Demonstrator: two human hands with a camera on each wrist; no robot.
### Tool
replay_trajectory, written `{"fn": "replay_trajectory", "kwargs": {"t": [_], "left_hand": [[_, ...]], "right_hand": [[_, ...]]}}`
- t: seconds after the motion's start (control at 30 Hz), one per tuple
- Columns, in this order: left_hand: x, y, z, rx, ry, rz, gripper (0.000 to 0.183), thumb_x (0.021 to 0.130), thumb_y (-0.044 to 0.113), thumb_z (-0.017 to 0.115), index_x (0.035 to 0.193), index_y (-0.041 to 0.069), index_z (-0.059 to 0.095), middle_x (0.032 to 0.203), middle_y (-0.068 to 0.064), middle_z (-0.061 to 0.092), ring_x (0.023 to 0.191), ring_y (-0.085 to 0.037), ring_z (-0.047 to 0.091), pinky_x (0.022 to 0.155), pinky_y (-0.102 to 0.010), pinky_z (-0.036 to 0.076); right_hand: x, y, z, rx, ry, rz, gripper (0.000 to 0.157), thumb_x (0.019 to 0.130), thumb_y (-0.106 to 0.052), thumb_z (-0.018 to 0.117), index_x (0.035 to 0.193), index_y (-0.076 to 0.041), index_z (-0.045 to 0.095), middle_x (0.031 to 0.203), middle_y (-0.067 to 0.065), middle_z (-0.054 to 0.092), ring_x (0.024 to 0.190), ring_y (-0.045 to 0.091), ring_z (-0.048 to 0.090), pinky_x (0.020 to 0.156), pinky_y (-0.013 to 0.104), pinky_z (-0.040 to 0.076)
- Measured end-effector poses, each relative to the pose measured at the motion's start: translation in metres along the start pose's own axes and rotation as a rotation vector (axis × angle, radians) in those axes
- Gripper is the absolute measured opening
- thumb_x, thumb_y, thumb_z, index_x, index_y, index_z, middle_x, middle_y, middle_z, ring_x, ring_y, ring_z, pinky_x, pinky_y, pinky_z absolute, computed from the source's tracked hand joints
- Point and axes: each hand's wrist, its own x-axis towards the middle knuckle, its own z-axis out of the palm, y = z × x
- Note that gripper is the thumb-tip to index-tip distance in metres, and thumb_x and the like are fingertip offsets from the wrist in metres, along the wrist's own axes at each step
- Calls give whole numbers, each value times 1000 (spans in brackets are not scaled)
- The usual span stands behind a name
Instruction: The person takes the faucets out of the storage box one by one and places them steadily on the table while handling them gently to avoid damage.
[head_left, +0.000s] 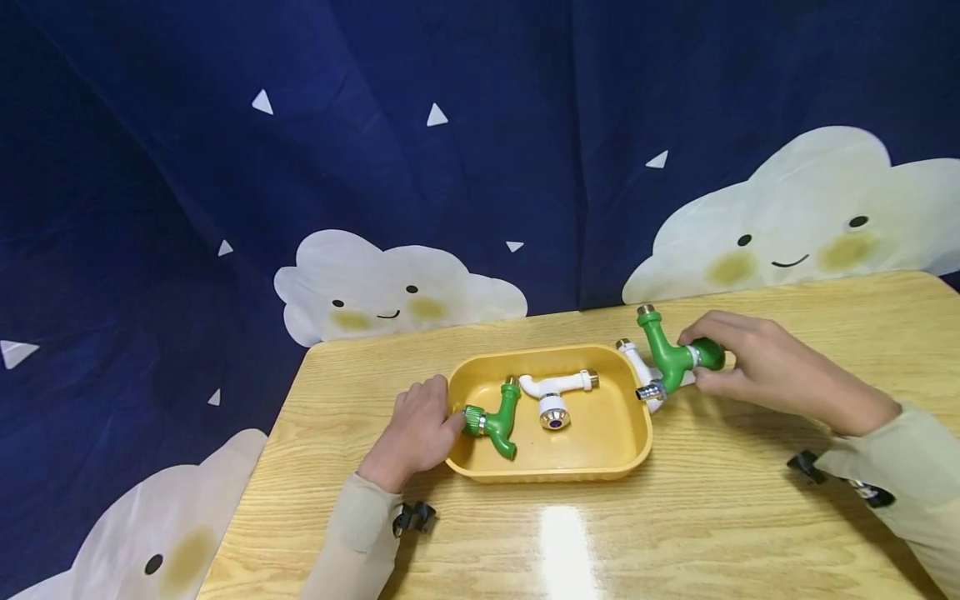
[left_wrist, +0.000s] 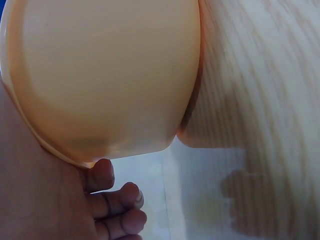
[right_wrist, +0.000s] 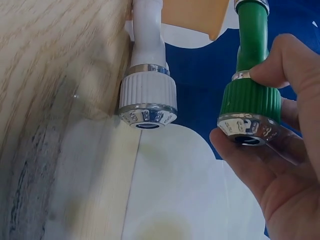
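Note:
My right hand [head_left: 776,367] grips a green tap [head_left: 672,358] by its ribbed knob, holding it above the table just right of a yellow basin [head_left: 547,477]. Below and partly behind it, a white tap [head_left: 636,363] lies against the basin's right end; the right wrist view shows its ribbed white knob [right_wrist: 148,95]. At the basin's left end, my left hand [head_left: 422,429] holds the rim, thumb over the edge and fingers outside. Inside the basin are another green tap [head_left: 501,421], close to the left thumb, and another white tap [head_left: 555,392] near the middle.
The basin stands on a wood-grain table [head_left: 337,392]. Behind the table hangs a dark blue cloth [head_left: 465,183] with white clouds and small triangles. A bright reflection lies on the tabletop in front of the basin.

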Motion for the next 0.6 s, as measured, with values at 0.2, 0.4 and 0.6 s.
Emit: {"fn": "replay_trajectory", "kwargs": {"t": [0.2,0.4,0.6], "left_hand": [[0,0,0,-3,6,3,18,95,25,54,87,12,44,80,-4,41,77,-24,39,77,-35,29],[0,0,-1,1,8,4,17,94,25,54,88,12,45,80,-4,42,78,-24,40,77,-36,30],[0,1,0,2,6,4,17,94,25,55,88,12,46,80,-4,42,78,-23,40,77,-35,30]], "right_hand": [[-1,2,-3,-1,-6,8,35,71,-10,81,103,-18,69,95,-7,67,76,-2,49,59,19,44],[-2,3,-3,-16,-19,31,35,72,-10,82,103,-18,69,95,-5,67,76,0,50,60,19,45],[-6,6,-3,-23,-54,90,35,73,-10,82,104,-18,69,96,-4,67,76,2,51,61,20,45]]}}
